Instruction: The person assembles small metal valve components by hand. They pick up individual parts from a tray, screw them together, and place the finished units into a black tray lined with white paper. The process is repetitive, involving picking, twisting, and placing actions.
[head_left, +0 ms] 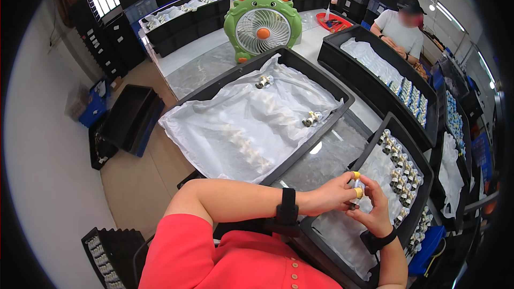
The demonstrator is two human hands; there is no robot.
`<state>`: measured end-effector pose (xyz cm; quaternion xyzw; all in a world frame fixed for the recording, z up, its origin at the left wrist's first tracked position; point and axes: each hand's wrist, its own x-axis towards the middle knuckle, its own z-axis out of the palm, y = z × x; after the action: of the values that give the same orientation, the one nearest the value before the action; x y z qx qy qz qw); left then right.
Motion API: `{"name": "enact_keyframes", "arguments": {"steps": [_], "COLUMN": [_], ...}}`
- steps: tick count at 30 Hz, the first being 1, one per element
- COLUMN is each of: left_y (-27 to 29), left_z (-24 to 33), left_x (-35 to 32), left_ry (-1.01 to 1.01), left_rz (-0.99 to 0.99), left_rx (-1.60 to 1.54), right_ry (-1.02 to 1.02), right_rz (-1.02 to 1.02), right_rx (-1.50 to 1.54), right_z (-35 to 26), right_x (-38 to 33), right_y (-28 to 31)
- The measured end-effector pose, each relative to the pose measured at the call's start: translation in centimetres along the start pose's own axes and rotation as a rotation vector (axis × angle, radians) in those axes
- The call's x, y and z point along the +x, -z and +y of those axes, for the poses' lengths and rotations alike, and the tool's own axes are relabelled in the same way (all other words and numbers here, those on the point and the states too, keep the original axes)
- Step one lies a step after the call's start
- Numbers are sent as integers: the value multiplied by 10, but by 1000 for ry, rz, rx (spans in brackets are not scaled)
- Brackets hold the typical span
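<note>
Over the near tray at the lower right, my two hands meet around one small piece with a clear, rounded top. My left hand, with yellow finger covers on its fingertips, is closed on the piece from the left. My right hand curls round it from the right, thumb and fingers touching it. Fingers hide most of the piece. Rows of similar clear, white, gold and dark pieces fill the right side of this tray, on a white liner.
A large black tray with a crumpled white liner holds two similar pieces. Behind it stands a green animal-shaped fan. More lined trays run along the right, where another person works. Stacked bins sit on the left floor.
</note>
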<state>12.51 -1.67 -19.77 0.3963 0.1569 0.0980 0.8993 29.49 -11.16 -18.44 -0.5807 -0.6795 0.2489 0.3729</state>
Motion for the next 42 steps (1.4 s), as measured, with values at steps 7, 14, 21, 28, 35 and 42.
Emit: {"name": "enact_keyframes", "arguments": {"steps": [7,14,21,28,35,42], "left_y": [0,-2,2,-2,0,-4], "left_z": [1,4,1,5,4,5], "left_x": [-3,-5,-3,-6,-5,-5], "left_ry": [-48,-80,-73,-58,-67,-61], "left_rz": [-8,9,-2,-5,-8,-16], "left_rx": [-21,-2,-24,1,-9,-12], "right_ry": [-64,-5,-33,-2,7,18], "right_rz": [58,69,61,70,67,92], "right_rx": [76,10,-6,-32,-41,-80], "right_z": [-4,-7,-8,-8,-8,-8], "right_x": [-2,-2,-1,-2,0,-5], "right_y": [-4,0,-2,-1,-2,0]}}
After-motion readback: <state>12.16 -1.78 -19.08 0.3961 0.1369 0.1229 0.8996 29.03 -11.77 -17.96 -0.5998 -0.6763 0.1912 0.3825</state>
